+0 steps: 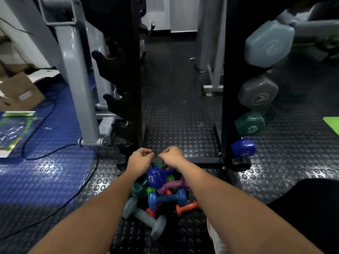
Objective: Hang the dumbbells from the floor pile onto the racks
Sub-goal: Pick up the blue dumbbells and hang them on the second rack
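Observation:
A pile of coloured dumbbells lies on the black studded floor just in front of me: a dark blue one (155, 177) on top, then purple (172, 185), mid-blue (167, 197), orange (187, 207), dark green (138, 188) and a long grey-blue one (145, 217). My left hand (141, 159) and my right hand (172, 156) hover side by side above the far end of the pile, fingers curled, nothing visible in either. The left black rack (117, 107) shows empty hooks. The right black rack (227, 88) carries light blue (269, 43), grey (258, 92), green (250, 123) and blue (244, 146) dumbbells.
A grey machine frame (77, 85) stands left of the left rack, with a black cable (60, 151) trailing over the blue mat. Cardboard boxes (20, 92) and a plastic packet (14, 125) lie far left. A green mat corner (332, 123) shows at right.

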Action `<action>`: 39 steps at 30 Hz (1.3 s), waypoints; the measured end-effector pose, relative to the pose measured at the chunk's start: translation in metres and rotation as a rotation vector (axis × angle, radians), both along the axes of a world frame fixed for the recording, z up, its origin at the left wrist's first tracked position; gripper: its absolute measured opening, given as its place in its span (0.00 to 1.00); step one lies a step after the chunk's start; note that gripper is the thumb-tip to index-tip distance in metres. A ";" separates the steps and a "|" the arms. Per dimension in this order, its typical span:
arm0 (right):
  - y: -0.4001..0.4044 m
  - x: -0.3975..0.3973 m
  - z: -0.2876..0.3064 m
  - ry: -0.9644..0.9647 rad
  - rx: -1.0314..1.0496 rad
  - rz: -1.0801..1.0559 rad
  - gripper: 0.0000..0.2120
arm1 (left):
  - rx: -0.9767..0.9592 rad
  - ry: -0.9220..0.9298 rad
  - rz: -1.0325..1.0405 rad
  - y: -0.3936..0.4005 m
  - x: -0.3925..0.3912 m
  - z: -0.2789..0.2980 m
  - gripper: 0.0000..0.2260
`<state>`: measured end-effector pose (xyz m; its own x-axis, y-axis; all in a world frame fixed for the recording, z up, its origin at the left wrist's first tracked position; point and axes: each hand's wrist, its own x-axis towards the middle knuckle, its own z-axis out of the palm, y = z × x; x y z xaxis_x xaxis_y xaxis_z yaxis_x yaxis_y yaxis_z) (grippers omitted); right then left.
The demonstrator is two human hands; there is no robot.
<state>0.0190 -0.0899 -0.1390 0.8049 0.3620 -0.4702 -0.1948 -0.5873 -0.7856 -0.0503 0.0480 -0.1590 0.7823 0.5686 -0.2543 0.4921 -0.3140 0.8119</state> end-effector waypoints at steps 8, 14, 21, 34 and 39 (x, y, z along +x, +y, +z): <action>-0.024 0.035 -0.087 0.084 -0.156 -0.071 0.07 | 0.040 0.267 0.011 -0.016 0.007 -0.050 0.20; -0.031 0.053 -0.155 0.124 -0.193 -0.180 0.12 | 0.018 0.406 0.049 -0.039 -0.004 -0.082 0.38; -0.021 0.074 -0.184 0.205 -0.127 -0.274 0.20 | -0.067 0.259 0.151 -0.051 -0.007 -0.094 0.35; -0.011 0.080 -0.194 0.153 -0.178 -0.110 0.22 | -0.136 0.147 0.288 -0.043 -0.005 -0.118 0.23; -0.017 0.077 -0.180 0.081 -0.150 -0.151 0.20 | -0.147 0.105 0.306 -0.047 -0.013 -0.119 0.24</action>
